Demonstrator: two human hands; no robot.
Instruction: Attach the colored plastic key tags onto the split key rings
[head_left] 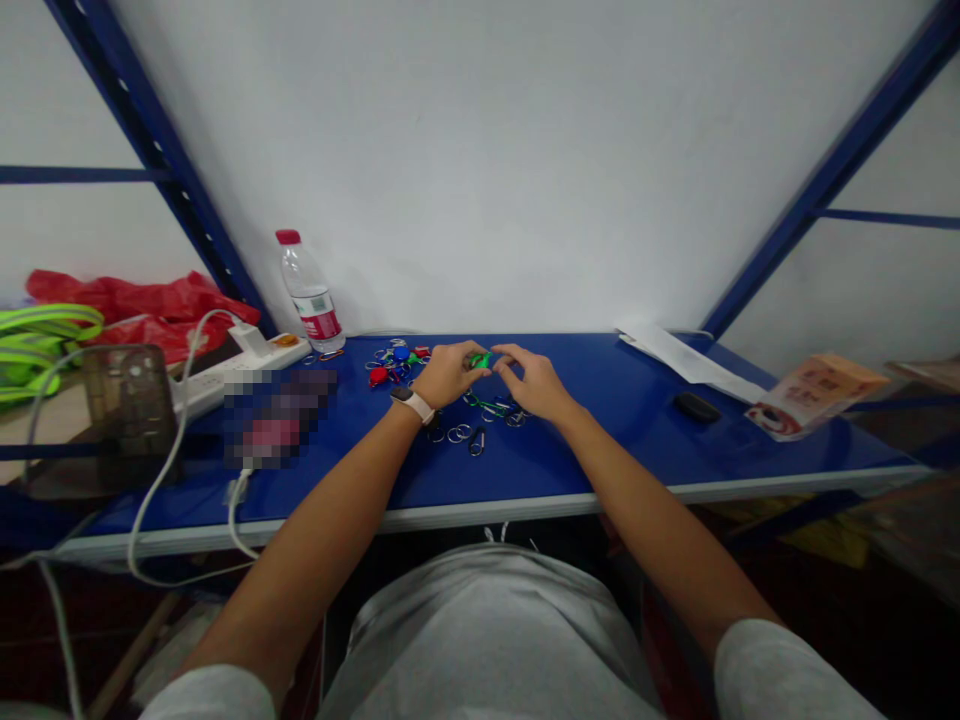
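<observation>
Above the blue table, my left hand [448,376], with a watch on its wrist, pinches a small bright green plastic piece [480,361] between thumb and fingers. My right hand [534,382] meets it from the other side, thumb and index finger closed together at the green piece's right end; what lies between those fingertips is too small to tell. Below the hands are several metal split rings [458,433], a dark clip with a ring [477,440] and green and dark carabiners [491,406]. Left of my left hand lies a pile of red, blue and green keychain parts [397,358].
A water bottle [311,295] stands at the back left, near a white power strip [225,378] and a pixelated phone [277,425] on a cable. To the right are white papers [679,358], a black oval object [697,407] and a small printed box [814,395]. Blue shelf posts flank the table.
</observation>
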